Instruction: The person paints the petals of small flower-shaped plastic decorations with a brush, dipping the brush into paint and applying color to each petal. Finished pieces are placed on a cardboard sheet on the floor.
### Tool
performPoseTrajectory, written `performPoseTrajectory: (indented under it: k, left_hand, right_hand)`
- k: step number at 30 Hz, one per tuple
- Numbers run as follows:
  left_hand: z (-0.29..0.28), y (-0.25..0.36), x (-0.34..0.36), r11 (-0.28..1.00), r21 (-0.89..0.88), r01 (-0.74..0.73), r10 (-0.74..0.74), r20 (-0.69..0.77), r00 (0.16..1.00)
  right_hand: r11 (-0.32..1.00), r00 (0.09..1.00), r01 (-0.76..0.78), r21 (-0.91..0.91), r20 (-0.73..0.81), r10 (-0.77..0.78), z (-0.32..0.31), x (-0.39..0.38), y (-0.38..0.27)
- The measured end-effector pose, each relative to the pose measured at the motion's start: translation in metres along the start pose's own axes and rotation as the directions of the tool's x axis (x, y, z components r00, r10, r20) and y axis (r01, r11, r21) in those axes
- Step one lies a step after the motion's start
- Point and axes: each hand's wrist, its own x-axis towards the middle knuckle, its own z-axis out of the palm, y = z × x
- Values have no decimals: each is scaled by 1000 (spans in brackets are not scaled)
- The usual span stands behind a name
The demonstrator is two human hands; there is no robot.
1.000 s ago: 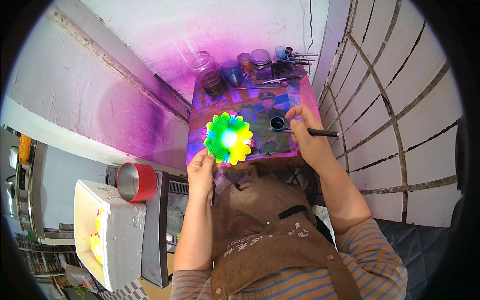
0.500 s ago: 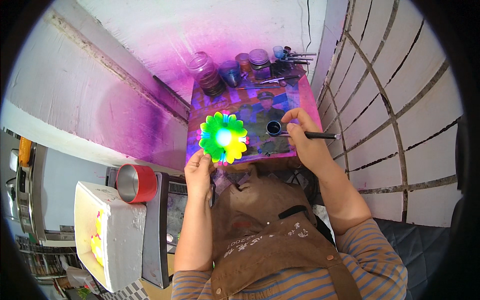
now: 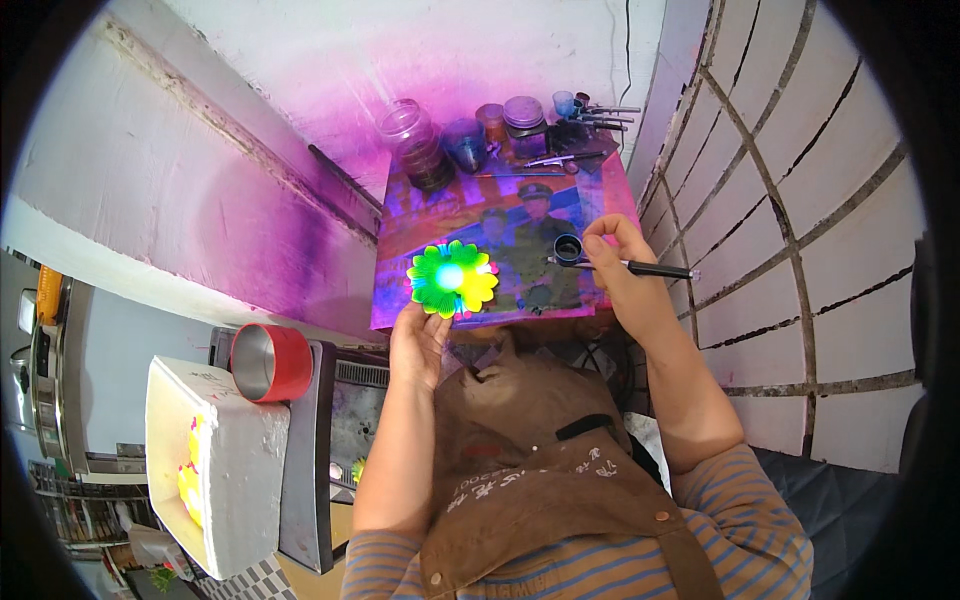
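My left hand (image 3: 420,338) holds a flower-shaped piece (image 3: 452,280) by its near edge, above the paint-stained table. Its petals are green on the left and yellow on the right, with blue gaps, pink tips and a bright white-looking middle. My right hand (image 3: 628,266) is closed around an airbrush (image 3: 655,270) with a black handle. The round paint cup (image 3: 567,248) on the airbrush holds dark paint. Its nose points left toward the flower, some distance away from it. Part of the airbrush body is hidden by my fingers.
Along the table's back edge stand a tall clear jar (image 3: 415,145), a blue cup (image 3: 465,145) and a lidded jar (image 3: 525,125). More airbrushes (image 3: 605,118) lie at the back right. At left, a red mug (image 3: 272,363) rests beside a white foam box (image 3: 230,450) containing yellow pieces. A tiled wall (image 3: 800,230) bounds the right.
The flower has tilted flatter and sunk slightly, and my left hand has turned under its near edge. My right hand has shifted the airbrush a little right, away from the flower.
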Motion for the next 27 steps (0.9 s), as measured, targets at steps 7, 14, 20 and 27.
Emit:
performPoseTrajectory:
  k: [7,14,20,27]
  left_hand:
    - [1,22,21,920,352,174,-173,-34,984]
    - [3,20,27,875,459,152,-142,-57,988]
    - [12,18,0,889,447,-93,88,33,996]
    - [16,25,-17,862,458,-218,203,82,976]
  right_hand:
    - [999,1000,14,-37,5,-14,2,2,5]
    - [996,1000,20,-82,24,-18,4,2,3]
    - [994,999,49,-102,11,-48,9,5,6]
    - [992,998,62,-112,-5,-63,13,7,3]
